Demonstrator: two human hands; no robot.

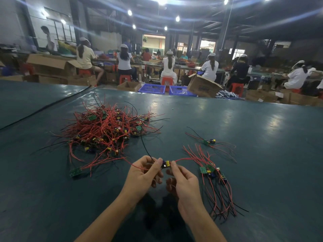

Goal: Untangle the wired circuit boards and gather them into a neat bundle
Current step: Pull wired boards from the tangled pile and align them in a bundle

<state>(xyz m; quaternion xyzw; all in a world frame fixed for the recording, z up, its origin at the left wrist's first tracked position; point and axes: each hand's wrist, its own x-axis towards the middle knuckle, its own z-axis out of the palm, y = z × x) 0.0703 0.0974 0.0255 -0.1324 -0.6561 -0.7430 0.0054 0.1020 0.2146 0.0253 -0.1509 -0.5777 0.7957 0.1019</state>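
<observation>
Left hand (pixel 145 173): fingers curled, thumb and forefinger pinching the left end of a small circuit board (pixel 165 164), held just above the table.
Right hand (pixel 183 182): fingers curled, thumb and forefinger pinching the same board's right end, so the board sits between the two hands.
Held board's wires: a black wire rises from the left fingertips toward the pile. One red wire trails left past the left hand, and another arcs right toward the bundle.
Gathered bundle (pixel 213 173): just right of the right hand, several green boards lying close together, with their red and black wires fanned toward and away from the person.
Single board (pixel 209 142): beyond the bundle, forward and right of the hands, lying alone with its wires spread.
Tangled pile (pixel 104 130): forward and left of the left hand, a heap of boards knotted in red and black wires.
Stray board (pixel 75 172): left of the left hand, at the pile's near edge.
Table (pixel 271 163): dark green glossy cover under everything.
Black cable (pixel 43 107): far left, running diagonally across the cover.
Blue crates (pixel 152 88): on the floor beyond the table's far edge; contents too unclear to name.
Cardboard box (pixel 202 86): open and tilted, right of the crates; inside not visible.
Workers (pixel 125 60): seated on red stools at far benches.
</observation>
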